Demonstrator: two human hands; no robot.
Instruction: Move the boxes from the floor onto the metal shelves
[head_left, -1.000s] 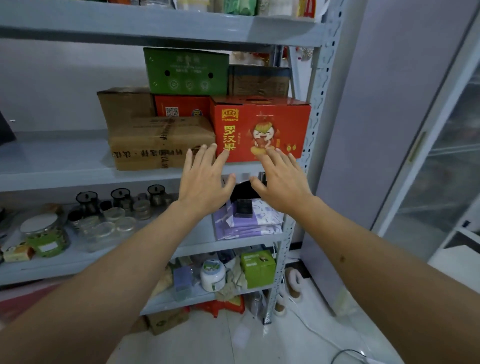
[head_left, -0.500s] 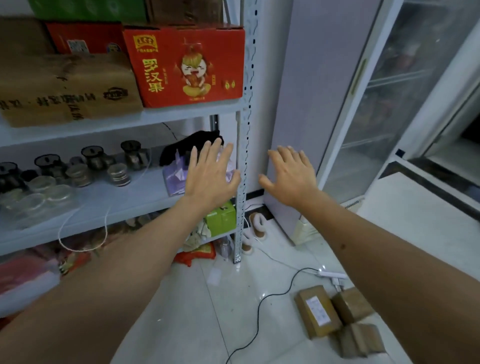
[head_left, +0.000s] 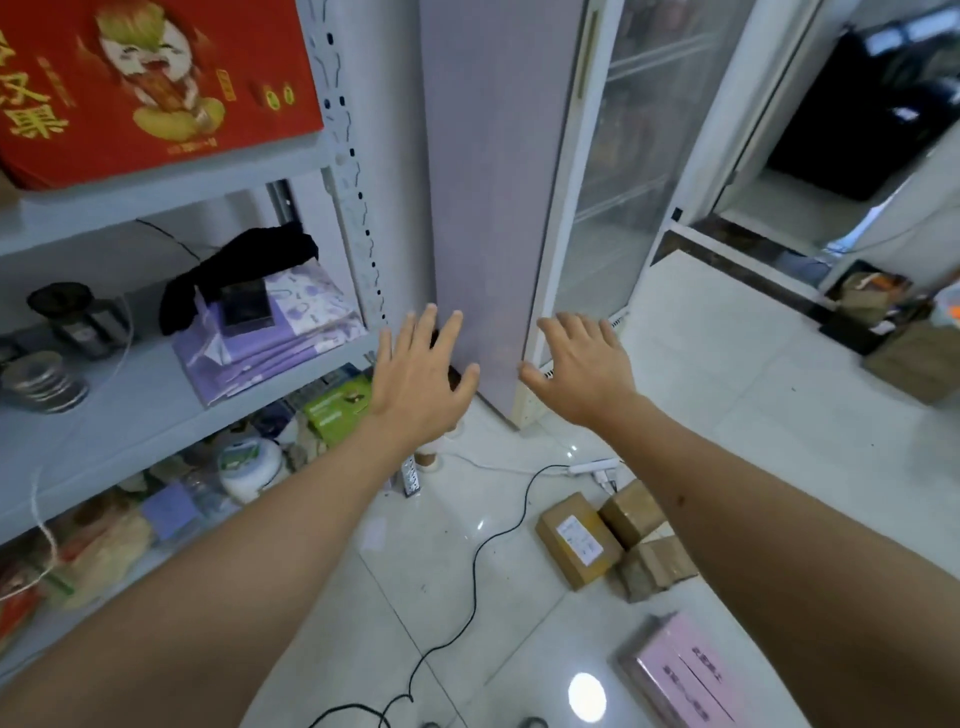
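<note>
Since a moment ago the view has swung down from the metal shelves (head_left: 171, 358). Both hands, left hand (head_left: 418, 382) and right hand (head_left: 582, 369), hover spread and empty. Brown boxes (head_left: 579, 540) lie on the floor (head_left: 727, 415) below the right forearm.

Small shop stockroom / back storage area.
Grey slotted metal shelving (head_left: 343, 130) packed w/ goods: red printed carton (head_left: 150, 78), jars, purple packets (head_left: 270, 332). Glass-door display fridge (head_left: 613, 171) alongside. Taped brown cardboard parcels (head_left: 608, 540) w/ shipping label on white tiled floor (head_left: 727, 415), plus black cable (head_left: 467, 587).
</note>
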